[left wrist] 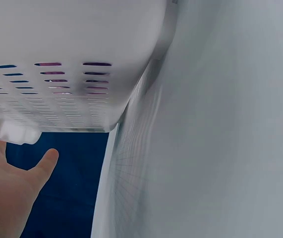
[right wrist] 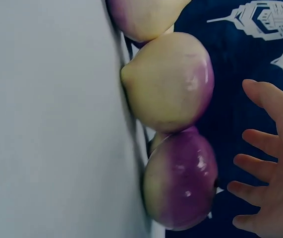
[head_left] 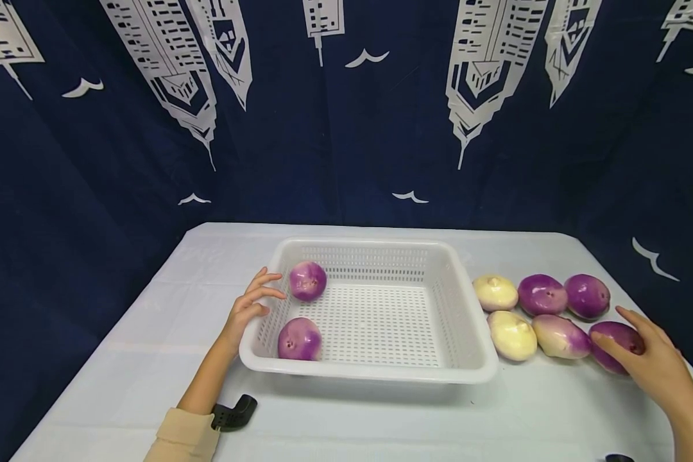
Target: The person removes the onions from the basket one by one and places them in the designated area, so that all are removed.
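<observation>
My left hand (head_left: pixel 245 311) is at the left rim of a white perforated plastic basket (head_left: pixel 369 372), its fingers extended over the edge. From the left wrist, its thumb (left wrist: pixel 46 161) shows held away from the basket wall. Two purple turnips (head_left: pixel 308 281) lie inside along the basket's left side. Far right, my right hand (head_left: pixel 658 359) hovers over the rightmost purple turnip (head_left: pixel 624 335), with thumb and fingers spread to either side. In the right wrist view, a gap separates the spread fingers (right wrist: pixel 255 167) from a purple and cream turnip (right wrist: pixel 186 183).
Several more turnips sit close together in two rows right of the basket, including a mostly cream one (head_left: pixel 513 335) near its wall. A white cloth covers the table (head_left: pixel 381 423). Behind hangs a dark blue curtain (head_left: pixel 323 147) with white building prints.
</observation>
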The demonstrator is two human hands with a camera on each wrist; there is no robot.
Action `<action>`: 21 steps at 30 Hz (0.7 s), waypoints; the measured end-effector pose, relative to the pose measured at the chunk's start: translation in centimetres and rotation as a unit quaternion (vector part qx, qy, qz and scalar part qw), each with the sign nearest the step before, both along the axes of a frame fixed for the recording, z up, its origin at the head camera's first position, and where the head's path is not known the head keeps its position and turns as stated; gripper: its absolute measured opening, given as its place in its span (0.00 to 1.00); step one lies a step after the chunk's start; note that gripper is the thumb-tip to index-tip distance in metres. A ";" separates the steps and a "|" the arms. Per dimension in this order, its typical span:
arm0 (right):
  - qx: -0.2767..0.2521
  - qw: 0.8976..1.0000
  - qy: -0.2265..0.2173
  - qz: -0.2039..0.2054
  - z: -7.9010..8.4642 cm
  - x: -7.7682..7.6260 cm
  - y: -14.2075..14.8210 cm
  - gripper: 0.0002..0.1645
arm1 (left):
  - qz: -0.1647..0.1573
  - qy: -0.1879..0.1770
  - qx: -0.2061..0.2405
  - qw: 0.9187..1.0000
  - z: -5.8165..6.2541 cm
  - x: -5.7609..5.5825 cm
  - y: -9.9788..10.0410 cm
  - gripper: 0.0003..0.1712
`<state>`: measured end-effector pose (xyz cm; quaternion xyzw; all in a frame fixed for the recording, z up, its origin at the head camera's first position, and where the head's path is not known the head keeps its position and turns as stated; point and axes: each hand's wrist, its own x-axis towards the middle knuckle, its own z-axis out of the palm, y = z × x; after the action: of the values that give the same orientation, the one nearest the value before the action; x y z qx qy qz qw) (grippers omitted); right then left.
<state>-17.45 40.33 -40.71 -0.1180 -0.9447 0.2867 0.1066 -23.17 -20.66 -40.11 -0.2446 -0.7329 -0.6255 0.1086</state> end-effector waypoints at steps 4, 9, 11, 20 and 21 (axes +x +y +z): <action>-0.001 1.000 0.029 -0.001 -0.4 -0.3 0.0 0.46 | -0.001 0.002 0.001 1.000 -0.1 0.0 -0.1 0.23; -0.021 0.999 0.027 0.006 3.0 1.3 -3.8 0.43 | -0.001 0.005 0.002 1.000 -0.2 0.0 -0.1 0.24; -0.032 0.999 0.028 0.014 4.1 1.9 -5.2 0.42 | -0.001 0.006 0.002 1.000 -0.2 0.0 -0.1 0.25; -0.065 0.995 0.059 0.040 4.9 3.0 -8.5 0.38 | -0.001 0.006 -0.003 1.000 -0.2 -0.1 -0.1 0.25; -0.072 0.994 0.072 0.047 4.9 3.0 -8.9 0.37 | -0.001 0.006 -0.003 1.000 -0.2 -0.1 -0.1 0.25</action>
<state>-14.43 31.45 -35.85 -0.0594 -0.9160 0.3663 0.1522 -23.25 -20.71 -40.30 -0.2494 -0.7342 -0.6214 0.1121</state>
